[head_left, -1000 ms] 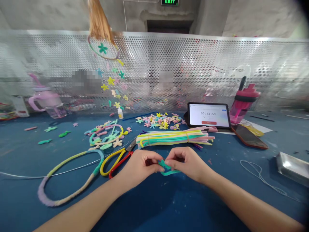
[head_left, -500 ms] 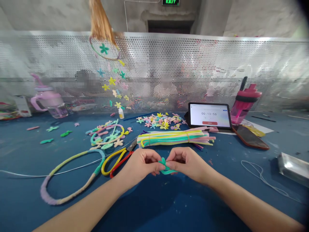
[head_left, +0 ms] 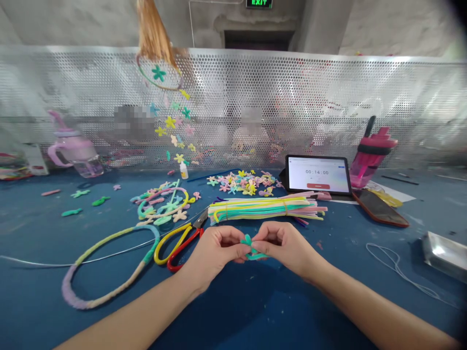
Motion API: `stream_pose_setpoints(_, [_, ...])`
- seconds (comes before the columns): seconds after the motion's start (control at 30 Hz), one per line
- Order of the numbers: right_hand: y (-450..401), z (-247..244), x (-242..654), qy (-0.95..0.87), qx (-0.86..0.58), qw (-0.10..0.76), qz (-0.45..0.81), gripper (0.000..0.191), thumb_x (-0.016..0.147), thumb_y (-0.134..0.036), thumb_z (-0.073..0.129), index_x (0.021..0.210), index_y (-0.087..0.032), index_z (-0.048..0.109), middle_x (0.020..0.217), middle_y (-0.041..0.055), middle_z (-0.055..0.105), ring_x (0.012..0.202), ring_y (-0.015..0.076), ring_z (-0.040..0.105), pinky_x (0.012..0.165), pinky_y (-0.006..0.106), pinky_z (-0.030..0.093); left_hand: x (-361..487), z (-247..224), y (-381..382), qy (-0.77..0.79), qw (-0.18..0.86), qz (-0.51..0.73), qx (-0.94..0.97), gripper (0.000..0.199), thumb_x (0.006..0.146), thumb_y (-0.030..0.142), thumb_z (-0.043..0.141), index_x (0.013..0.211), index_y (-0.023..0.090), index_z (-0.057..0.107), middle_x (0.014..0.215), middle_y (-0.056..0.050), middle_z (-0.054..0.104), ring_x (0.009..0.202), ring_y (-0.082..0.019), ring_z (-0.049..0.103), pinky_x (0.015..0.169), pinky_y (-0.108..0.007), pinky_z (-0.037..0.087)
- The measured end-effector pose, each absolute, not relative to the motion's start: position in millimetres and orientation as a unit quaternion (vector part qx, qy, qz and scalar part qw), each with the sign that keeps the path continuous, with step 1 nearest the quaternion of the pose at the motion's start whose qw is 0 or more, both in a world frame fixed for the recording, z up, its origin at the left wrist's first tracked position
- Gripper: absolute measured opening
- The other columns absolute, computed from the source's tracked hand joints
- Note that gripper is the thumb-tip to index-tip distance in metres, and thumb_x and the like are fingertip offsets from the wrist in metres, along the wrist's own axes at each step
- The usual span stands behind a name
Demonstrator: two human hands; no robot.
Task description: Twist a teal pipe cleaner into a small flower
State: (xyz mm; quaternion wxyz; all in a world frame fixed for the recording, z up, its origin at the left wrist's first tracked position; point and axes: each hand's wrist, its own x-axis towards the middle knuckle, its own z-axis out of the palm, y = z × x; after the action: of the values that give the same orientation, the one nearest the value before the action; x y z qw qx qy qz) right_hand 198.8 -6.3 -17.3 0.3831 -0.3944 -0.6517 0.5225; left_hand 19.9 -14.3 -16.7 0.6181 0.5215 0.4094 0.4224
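Blue tabletop [head_left: 233,311]: left hand [head_left: 215,250] and right hand [head_left: 282,245] fingers pinch what seems teal pipe-cleaner [head_left: 251,251].

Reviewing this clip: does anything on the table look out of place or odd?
A thin wire lies loose across the table, crossing the large fuzzy ring and running toward the scissors. It looks stray among the craft pieces. Nothing looks spilled or broken.

Blue table [head_left: 233,311], bundled pipe cleaners [head_left: 266,209]
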Motion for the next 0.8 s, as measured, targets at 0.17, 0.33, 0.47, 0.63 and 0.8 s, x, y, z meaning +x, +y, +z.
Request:
stream_pose_setpoints(0.17, [-4.4, -17.7, 199.3, -0.639, -0.387, 0.381, 0.544, 0.016, 0.066, -0.023, 0.073, 0.069, -0.015, 0.059, 0.062, -0.0019, 0.063, 0.057, 0.0093, 0.058, 0.055, 0.02, 0.044, 20.9, -16.8, -15.8, 0.402, 0.624, 0.429, 0.515, 0.018, 0.06, 0.017, 0.076, 0.072, 0.011, 0.063, 0.06, 0.0, 0.064, 0.057, -0.011, 0.058, 0.056, -0.021, 0.045])
stream_pose_setpoints(0.33, [-3.5, -16.6, 201.0, -0.646, -0.383, 0.378, 0.542, 0.015, 0.068, -0.023, 0.072, 0.069, -0.015, 0.06, 0.062, -0.0019, 0.064, 0.056, 0.0082, 0.056, 0.055, 0.019, 0.042, 21.2, -15.4, -17.5, 0.407, 0.611, 0.43, 0.525, 0.017, 0.061, 0.018, 0.075, 0.071, 0.011, 0.063, 0.06, 0.002, 0.062, 0.055, -0.008, 0.054, 0.057, -0.02, 0.043])
stream_pose_setpoints(0.47, [-2.9, -16.0, 201.8, -0.638, -0.384, 0.376, 0.551, 0.017, 0.064, -0.021, 0.075, 0.068, -0.014, 0.06, 0.063, -0.0021, 0.064, 0.057, 0.0076, 0.055, 0.056, 0.018, 0.041, 21.3, -16.3, -17.5, 0.403, 0.594, 0.438, 0.54, 0.016, 0.063, 0.018, 0.074, 0.072, 0.012, 0.062, 0.063, 0.002, 0.061, 0.058, -0.008, 0.053, 0.058, -0.019, 0.042])
stream_pose_setpoints(0.63, [-2.8, -15.3, 202.0, -0.622, -0.389, 0.369, 0.57, 0.017, 0.066, -0.025, 0.074, 0.068, -0.014, 0.06, 0.063, -0.0017, 0.065, 0.056, 0.0075, 0.055, 0.055, 0.018, 0.04, 18.8, -18.1, -13.4, 0.393, 0.598, 0.419, 0.559, 0.014, 0.065, 0.019, 0.074, 0.072, 0.013, 0.064, 0.063, 0.002, 0.061, 0.059, -0.009, 0.056, 0.059, -0.019, 0.046])
stream_pose_setpoints(0.8, [-3.2, -12.1, 202.9, -0.628, -0.395, 0.372, 0.558, 0.018, 0.067, -0.026, 0.073, 0.066, -0.014, 0.059, 0.057, -0.0032, 0.062, 0.053, 0.0068, 0.052, 0.052, 0.018, 0.039, 12.4, -16.7, -7.4, 0.394, 0.589, 0.396, 0.584, 0.016, 0.073, 0.027, 0.068, 0.079, 0.012, 0.068, 0.062, -0.002, 0.066, 0.057, -0.012, 0.061, 0.058, -0.023, 0.05])
